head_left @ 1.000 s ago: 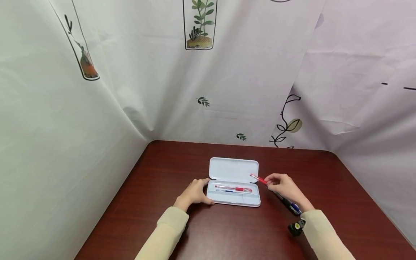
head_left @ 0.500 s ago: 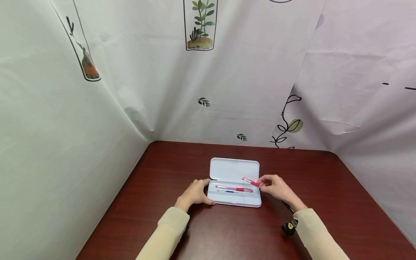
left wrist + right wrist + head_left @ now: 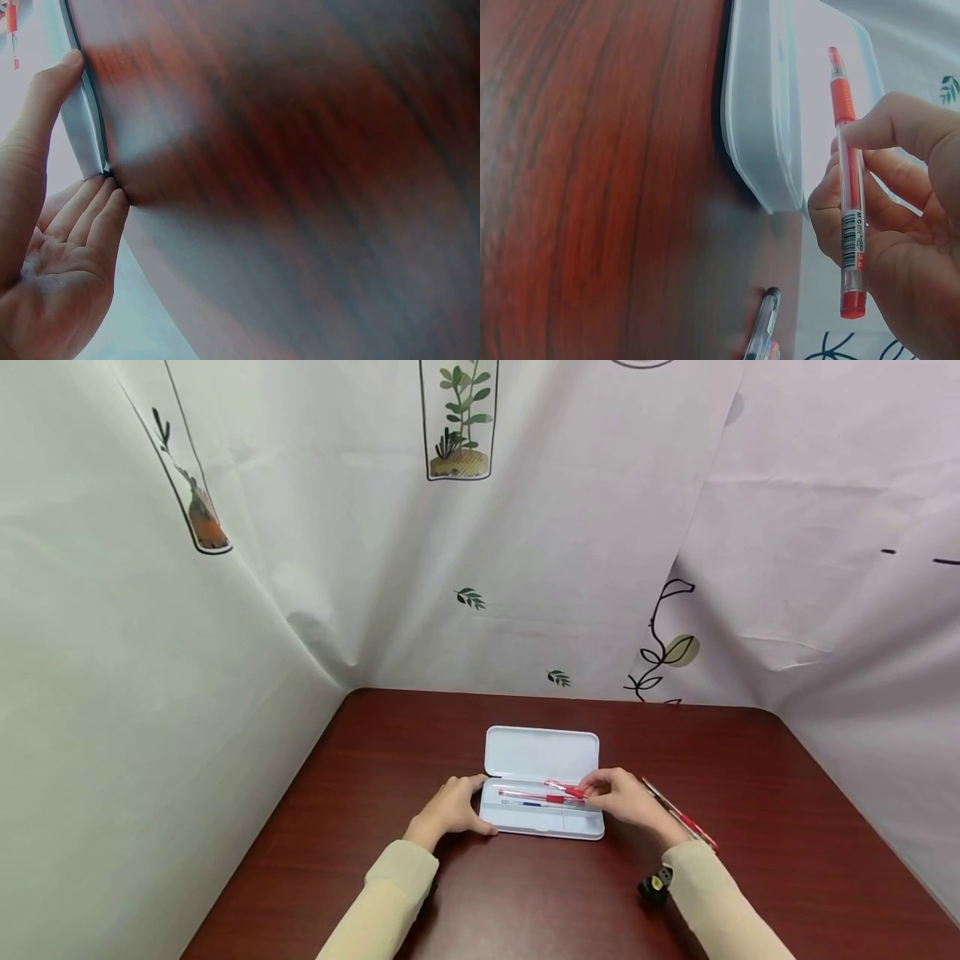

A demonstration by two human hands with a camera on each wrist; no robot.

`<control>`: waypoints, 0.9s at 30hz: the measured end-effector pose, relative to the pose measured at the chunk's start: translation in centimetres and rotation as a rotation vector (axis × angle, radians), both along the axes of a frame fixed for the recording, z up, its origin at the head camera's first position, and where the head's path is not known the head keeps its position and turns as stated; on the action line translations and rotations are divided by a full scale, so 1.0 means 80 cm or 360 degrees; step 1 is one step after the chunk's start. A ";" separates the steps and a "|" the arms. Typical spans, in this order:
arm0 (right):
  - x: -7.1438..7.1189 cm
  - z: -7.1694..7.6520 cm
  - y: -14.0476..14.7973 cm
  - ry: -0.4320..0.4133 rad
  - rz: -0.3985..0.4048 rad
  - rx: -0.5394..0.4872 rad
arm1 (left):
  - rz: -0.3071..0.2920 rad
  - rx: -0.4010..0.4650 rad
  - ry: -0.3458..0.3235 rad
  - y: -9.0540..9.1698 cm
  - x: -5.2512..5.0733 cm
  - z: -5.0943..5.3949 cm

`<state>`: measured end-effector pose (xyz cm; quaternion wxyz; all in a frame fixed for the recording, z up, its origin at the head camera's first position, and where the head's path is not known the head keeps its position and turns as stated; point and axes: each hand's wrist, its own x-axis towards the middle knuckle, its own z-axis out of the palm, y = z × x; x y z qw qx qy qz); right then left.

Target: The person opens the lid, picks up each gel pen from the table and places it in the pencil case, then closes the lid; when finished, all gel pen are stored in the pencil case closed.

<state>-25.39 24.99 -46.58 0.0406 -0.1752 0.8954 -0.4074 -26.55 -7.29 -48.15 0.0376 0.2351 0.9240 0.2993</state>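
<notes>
1. My left grip [image 3: 450,806] spans the left end of the white pencil case [image 3: 528,756], thumb at the near edge, fingertips at the far corner; it holds the case at a wide spread.
2. The case rests on the dark red-brown counter [image 3: 540,893], lid folded back on the far side.
3. My right grip [image 3: 618,793] is narrow, pinching a clear-barrelled red gel pen [image 3: 843,101] between thumb and fingers; a barcode label shows on its barrel.
4. Position of held pen: over the right part of the case, near the hinge, tip pointing left. Contact with the case: cannot tell.
5. Inside the case: a second red pen [image 3: 528,795] lying lengthwise, and a thinner blue-marked pen [image 3: 531,804] just nearer to me.
6. Right of the case, partly behind my forearm: loose pens [image 3: 678,814] on the counter, one black-tipped, one red.
</notes>
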 end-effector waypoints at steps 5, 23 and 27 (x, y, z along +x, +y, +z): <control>-0.003 -0.002 -0.010 -0.0003 0.0034 0.0009 | -0.0004 0.0005 0.0013 0.000 -0.001 -0.002; -0.008 -0.009 -0.035 0.0006 0.0140 -0.0010 | -0.0005 0.0001 0.0028 0.000 -0.001 -0.004; -0.011 -0.012 -0.042 0.0034 0.0145 -0.0008 | -0.0004 -0.0005 0.0030 0.001 -0.001 -0.003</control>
